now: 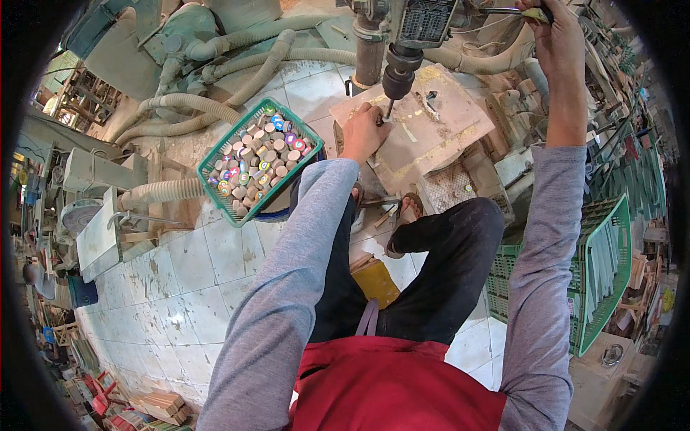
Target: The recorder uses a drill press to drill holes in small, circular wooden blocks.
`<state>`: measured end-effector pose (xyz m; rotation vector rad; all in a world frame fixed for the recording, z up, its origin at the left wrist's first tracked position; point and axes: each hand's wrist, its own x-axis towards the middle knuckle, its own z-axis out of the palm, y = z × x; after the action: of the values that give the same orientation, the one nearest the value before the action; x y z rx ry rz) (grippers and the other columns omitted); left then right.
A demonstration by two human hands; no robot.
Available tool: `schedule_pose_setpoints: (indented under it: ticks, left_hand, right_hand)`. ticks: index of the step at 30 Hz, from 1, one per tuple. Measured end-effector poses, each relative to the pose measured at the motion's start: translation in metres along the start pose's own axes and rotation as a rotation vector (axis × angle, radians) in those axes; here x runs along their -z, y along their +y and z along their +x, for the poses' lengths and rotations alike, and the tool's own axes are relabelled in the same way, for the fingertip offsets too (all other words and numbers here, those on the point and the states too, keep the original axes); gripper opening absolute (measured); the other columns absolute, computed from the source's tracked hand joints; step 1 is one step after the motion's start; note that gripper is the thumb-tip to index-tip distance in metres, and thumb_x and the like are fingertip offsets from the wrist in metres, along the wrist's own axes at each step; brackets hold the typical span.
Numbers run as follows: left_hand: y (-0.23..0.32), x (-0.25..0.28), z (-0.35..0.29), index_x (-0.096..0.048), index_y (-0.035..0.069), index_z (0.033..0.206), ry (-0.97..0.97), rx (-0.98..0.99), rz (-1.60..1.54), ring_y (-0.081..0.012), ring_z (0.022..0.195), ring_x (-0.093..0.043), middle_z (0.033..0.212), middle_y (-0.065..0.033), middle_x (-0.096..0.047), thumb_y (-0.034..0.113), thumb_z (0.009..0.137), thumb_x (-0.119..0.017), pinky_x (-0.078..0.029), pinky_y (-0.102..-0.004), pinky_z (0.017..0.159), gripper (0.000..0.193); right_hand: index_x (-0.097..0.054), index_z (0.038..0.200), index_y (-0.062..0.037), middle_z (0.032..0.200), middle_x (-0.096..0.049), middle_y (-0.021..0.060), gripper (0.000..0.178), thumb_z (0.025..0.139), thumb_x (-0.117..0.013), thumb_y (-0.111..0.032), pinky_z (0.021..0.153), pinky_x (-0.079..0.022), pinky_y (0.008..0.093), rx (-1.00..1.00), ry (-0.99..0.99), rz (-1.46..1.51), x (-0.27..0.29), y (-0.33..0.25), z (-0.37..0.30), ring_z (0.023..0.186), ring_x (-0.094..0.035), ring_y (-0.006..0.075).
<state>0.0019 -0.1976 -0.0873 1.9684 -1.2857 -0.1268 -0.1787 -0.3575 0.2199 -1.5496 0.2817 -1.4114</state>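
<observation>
A drill press (401, 68) stands in front of me, its dark chuck holding a thin bit that points down at a wooden work board (438, 136). My left hand (365, 133) rests on the board's left edge right beside the bit, fingers curled and closed. What they hold is hidden under them. Up at the right, my right hand (560, 43) is wrapped round the end of the drill press lever (503, 11). A green plastic basket (223, 210) left of my left hand holds many small round wooden discs (251, 154), some with coloured printed tops.
Ribbed dust hoses (194, 108) run across the back left. A green crate (625, 266) with pale strips stands at the right. Below the board is a perforated crate (449, 183). A yellow block (375, 281) lies on the tiled floor (172, 287) between my legs.
</observation>
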Motion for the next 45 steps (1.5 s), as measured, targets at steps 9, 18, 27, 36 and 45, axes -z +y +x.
schedule_pose_setpoints:
  ticks: [9, 18, 27, 36, 45]
  left_hand:
    - [-0.003, -0.003, 0.000, -0.062, 0.003, 0.091, 0.019, -0.015, -0.026, -0.0346, 0.089, -0.062, 0.096, -0.0118, -0.059, 0.026, 0.077, -0.076, -0.049, -0.0447, 0.075, 0.030]
    - [-0.001, -0.002, 0.000, -0.063, 0.002, 0.092, -0.010, 0.019, -0.008, -0.0357, 0.090, -0.062, 0.097, -0.0133, -0.059, 0.026, 0.076, -0.075, -0.049, -0.0454, 0.075, 0.031]
    - [-0.002, -0.002, 0.000, -0.067, 0.003, 0.099, -0.029, 0.037, 0.023, -0.0338, 0.096, -0.062, 0.100, -0.0133, -0.061, 0.028, 0.078, -0.073, -0.049, -0.0423, 0.081, 0.033]
    - [-0.003, -0.005, 0.001, -0.065, 0.003, 0.093, 0.001, 0.024, 0.021, -0.0365, 0.094, -0.063, 0.101, -0.0148, -0.061, 0.027, 0.077, -0.073, -0.050, -0.0466, 0.078, 0.030]
    - [-0.002, -0.004, -0.001, -0.068, 0.003, 0.094, 0.031, 0.003, 0.017, -0.0352, 0.093, -0.064, 0.101, -0.0139, -0.061, 0.026, 0.076, -0.074, -0.050, -0.0453, 0.079, 0.030]
  right_hand:
    - [-0.062, 0.106, 0.0033, 0.074, -0.061, 0.0050, 0.022, 0.098, -0.052, -0.015, 0.064, -0.047, 0.0247, 0.023, 0.003, 0.005, -0.001, 0.000, -0.005, 0.068, -0.060, 0.0137]
    - [-0.061, 0.110, 0.0048, 0.074, -0.059, 0.0048, 0.025, 0.099, -0.051, -0.015, 0.067, -0.048, 0.0259, 0.056, 0.044, -0.007, 0.001, 0.005, -0.019, 0.070, -0.059, 0.0142]
    - [-0.059, 0.114, 0.0034, 0.076, -0.059, 0.0039, 0.025, 0.103, -0.046, -0.016, 0.065, -0.049, 0.0249, 0.073, 0.065, 0.168, 0.003, 0.014, -0.042, 0.070, -0.060, 0.0121]
    - [-0.055, 0.119, 0.0087, 0.090, -0.064, 0.0124, 0.030, 0.102, -0.049, -0.016, 0.095, -0.048, 0.0419, 0.077, -0.032, 0.359, 0.037, 0.050, -0.055, 0.088, -0.061, 0.0212]
    - [-0.055, 0.117, 0.0082, 0.086, -0.064, 0.0133, 0.026, 0.101, -0.047, -0.011, 0.093, -0.050, 0.0421, 0.094, -0.046, 0.405, 0.036, 0.057, -0.074, 0.095, -0.064, 0.0287]
